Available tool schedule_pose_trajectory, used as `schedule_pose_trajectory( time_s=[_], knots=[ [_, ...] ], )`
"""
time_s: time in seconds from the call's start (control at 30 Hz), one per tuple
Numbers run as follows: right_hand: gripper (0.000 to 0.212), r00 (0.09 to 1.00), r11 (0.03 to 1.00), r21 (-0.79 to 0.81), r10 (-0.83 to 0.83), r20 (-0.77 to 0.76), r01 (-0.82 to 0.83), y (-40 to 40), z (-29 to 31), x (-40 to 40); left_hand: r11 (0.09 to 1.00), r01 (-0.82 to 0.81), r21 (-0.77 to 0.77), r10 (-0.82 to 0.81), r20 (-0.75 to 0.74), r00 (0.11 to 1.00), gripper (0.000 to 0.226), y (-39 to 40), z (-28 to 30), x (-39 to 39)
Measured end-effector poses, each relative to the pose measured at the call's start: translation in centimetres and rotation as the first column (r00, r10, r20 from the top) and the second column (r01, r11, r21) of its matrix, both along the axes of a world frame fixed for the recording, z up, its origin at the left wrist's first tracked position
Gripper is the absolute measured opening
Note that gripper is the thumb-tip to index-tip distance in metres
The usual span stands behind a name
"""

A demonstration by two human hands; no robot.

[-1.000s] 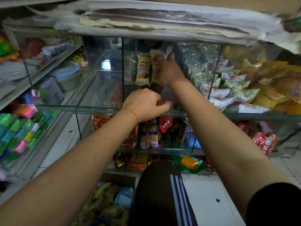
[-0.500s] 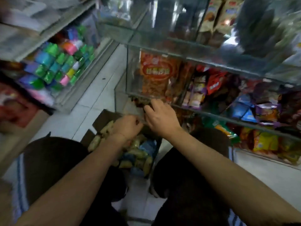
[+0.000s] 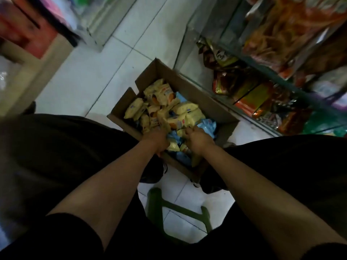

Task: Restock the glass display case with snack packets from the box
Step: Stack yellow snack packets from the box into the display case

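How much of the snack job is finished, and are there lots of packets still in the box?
Done: the glass case already has packets on its shelves. In hand: both hands, left hand and right hand, are down in the box among the packets; the grip is hard to see. Left: lots of yellow packets and some blue packets are in there, so plenty remains.

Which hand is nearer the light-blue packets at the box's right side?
Right. The right hand is down in the box right beside the light-blue packets; the left hand is farther off, among the yellow packets.
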State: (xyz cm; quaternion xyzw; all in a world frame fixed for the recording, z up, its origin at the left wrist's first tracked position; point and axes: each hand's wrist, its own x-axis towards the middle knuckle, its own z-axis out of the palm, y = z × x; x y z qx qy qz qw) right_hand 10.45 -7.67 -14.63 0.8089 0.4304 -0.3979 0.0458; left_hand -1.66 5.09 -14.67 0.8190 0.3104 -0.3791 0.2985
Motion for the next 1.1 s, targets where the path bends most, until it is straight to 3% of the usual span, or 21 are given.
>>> schedule_pose_trajectory(
  time_s=[0.2,0.3,0.43,0.53,0.63,0.7,0.8,0.9,1.0,1.1],
  knots=[
    [0.068,0.977,0.978,-0.067,-0.204,-0.067,0.200,0.5,-5.3,-0.3,0.978,0.080,-0.194,-0.112,-0.158,0.981,0.034,-0.1,-3.6,1.8],
    [0.063,0.977,0.980,-0.035,-0.197,-0.079,0.195,0.1,-7.1,-0.3,0.943,0.218,-0.251,-0.261,-0.151,0.954,0.044,-1.5,-5.5,2.7],
    [0.057,0.978,0.982,-0.022,-0.191,-0.084,0.190,0.0,-8.3,0.1,0.916,0.356,-0.186,-0.391,-0.209,0.896,0.061,-3.0,-6.4,3.1],
    [0.063,0.958,0.965,-0.049,-0.261,-0.121,0.257,-0.3,-8.8,0.5,0.920,0.383,-0.077,-0.391,-0.216,0.895,0.069,-3.6,-7.2,2.6],
    [0.067,0.889,0.909,-0.072,-0.417,-0.187,0.411,-0.5,-7.8,1.0,0.929,0.368,-0.041,-0.369,-0.182,0.912,0.071,-3.5,-7.1,2.4],
    [0.065,0.797,0.851,-0.139,-0.523,-0.303,0.506,-0.3,-6.2,1.7,0.938,0.341,-0.057,-0.346,-0.174,0.922,0.068,-3.2,-6.0,2.6],
    [0.063,0.583,0.741,-0.332,-0.667,-0.464,0.584,0.7,-2.6,2.8,0.978,0.178,-0.114,-0.194,-0.150,0.970,0.075,-2.2,-4.8,2.1],
    [0.047,0.369,0.644,-0.394,-0.729,-0.576,0.656,1.7,2.0,3.4,0.980,-0.132,-0.149,0.135,0.004,0.991,0.071,-0.9,-2.4,1.5],
    [0.037,0.202,0.574,-0.352,-0.688,-0.697,0.739,1.6,6.2,3.9,0.867,-0.412,-0.280,0.466,0.163,0.869,0.062,0.0,1.4,1.3],
    [0.038,0.060,0.542,-0.306,-0.555,-0.830,0.783,0.1,10.3,4.3,0.652,-0.586,-0.481,0.733,0.201,0.649,0.049,0.0,5.9,1.2]
  ],
)
